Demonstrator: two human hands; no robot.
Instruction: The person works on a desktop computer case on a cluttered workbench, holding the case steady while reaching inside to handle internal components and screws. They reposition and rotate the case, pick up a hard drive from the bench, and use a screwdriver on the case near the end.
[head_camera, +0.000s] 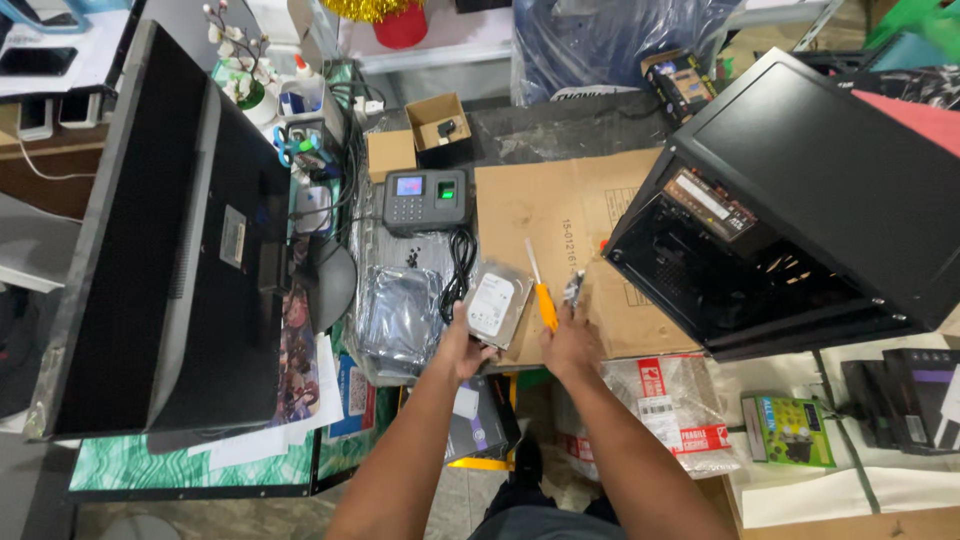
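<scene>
Gripping a silver hard drive (494, 305) by its near edge, the left hand (462, 350) lifts it above the cardboard sheet (560, 210); the right hand (570, 340) pinches an orange-handled screwdriver (540, 290) beside it, near the open black computer case (790, 200) on the counter (800, 490).

Surface (520, 130): dark top, largely covered. Centre: flat brown cardboard sheet (560, 215). Right side: open black computer case (790, 210) resting partly on the cardboard. Far edge: small open cardboard box (438, 125), with a grey fingerprint terminal (425, 198) just in front of it. Left of the cardboard: coiled black cable (461, 262), loose dark screws (411, 258), silver anti-static bags (400, 315). Left edge: large black monitor (170, 240), tilted. Near right corner: green box (787, 430), clear plastic packaging (675, 405).
</scene>
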